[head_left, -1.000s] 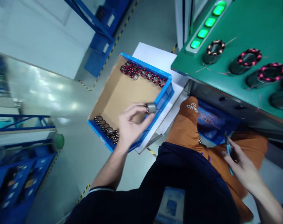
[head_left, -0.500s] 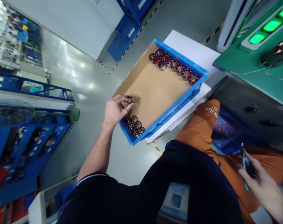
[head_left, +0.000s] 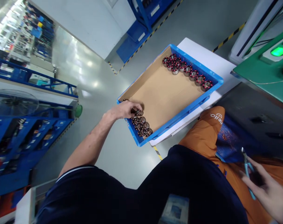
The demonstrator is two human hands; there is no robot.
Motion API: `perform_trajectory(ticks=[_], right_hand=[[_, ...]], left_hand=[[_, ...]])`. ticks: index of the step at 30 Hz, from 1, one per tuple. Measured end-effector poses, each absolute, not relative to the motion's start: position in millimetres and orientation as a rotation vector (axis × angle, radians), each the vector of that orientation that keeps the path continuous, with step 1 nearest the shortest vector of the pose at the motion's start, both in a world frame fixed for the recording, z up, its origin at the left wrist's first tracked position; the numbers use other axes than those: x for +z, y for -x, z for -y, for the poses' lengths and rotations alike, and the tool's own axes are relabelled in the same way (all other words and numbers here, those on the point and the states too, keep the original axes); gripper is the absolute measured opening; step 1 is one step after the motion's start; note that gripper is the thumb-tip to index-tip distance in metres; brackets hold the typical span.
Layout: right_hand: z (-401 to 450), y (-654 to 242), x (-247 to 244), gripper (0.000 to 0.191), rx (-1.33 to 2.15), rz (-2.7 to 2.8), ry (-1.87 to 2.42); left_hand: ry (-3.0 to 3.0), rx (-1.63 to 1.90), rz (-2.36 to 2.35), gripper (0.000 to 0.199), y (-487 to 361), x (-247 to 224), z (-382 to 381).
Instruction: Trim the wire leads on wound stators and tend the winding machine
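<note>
My left hand point(head_left: 127, 109) reaches over the near-left end of a blue crate point(head_left: 186, 114). Its fingers are closed round a copper-wound motor stator point(head_left: 139, 112), at the edge of a cluster of similar stators point(head_left: 141, 126). A second group of stators with reddish windings point(head_left: 186, 70) lines the far end of the crate. Brown cardboard covers the crate's floor. Low on the right, over my orange trouser leg, my right hand point(head_left: 263, 183) grips a pair of cutting pliers point(head_left: 247, 169) with light blue handles, jaws pointing up.
The crate rests on a white stand point(head_left: 202, 54). On the right is a green workbench point(head_left: 269, 77) with lit green switches point(head_left: 279, 51). Blue racks point(head_left: 38, 124) stand at the left beyond the grey floor point(head_left: 90, 77), and a white panel point(head_left: 90, 25) is at the top.
My left hand has brought the stator down against the near cluster, with its fingers now turned over it. The pliers stay in my right hand. The whole view has shifted slightly.
</note>
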State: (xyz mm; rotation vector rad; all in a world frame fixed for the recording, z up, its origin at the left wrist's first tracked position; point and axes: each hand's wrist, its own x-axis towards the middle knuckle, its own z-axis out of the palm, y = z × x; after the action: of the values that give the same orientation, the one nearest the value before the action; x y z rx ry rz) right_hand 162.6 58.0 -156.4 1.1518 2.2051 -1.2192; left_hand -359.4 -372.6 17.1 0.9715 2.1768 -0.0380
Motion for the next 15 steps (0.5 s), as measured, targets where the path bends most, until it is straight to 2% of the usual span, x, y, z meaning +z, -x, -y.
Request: perform_trajectory(ticks=[3, 9, 12, 15], right_hand=[[-61.2, -170.9, -160.9, 0.092, -1.275, -2.043, -1.229], [-66.8, -166.6, -150.8, 0.085, -1.389, -2.130, -1.285], [-64.8, -157.0, -143.6, 0.086, -1.514, -2.141, -1.272], [-60.4, -147.1, -146.3, 0.078, -1.661, -2.156, -1.290]], left_hand=[[-0.990, -0.081, -2.139, 0.053, 354.9, 19.5, 375.4], [-1.039, -0.196, -2.124, 0.051, 348.0, 32.4, 368.5], [-1.251, -0.107, -2.255, 0.047, 342.2, 44.6, 325.6], [-1.575, 0.225, -2.436, 0.054, 316.6, 59.7, 239.5]])
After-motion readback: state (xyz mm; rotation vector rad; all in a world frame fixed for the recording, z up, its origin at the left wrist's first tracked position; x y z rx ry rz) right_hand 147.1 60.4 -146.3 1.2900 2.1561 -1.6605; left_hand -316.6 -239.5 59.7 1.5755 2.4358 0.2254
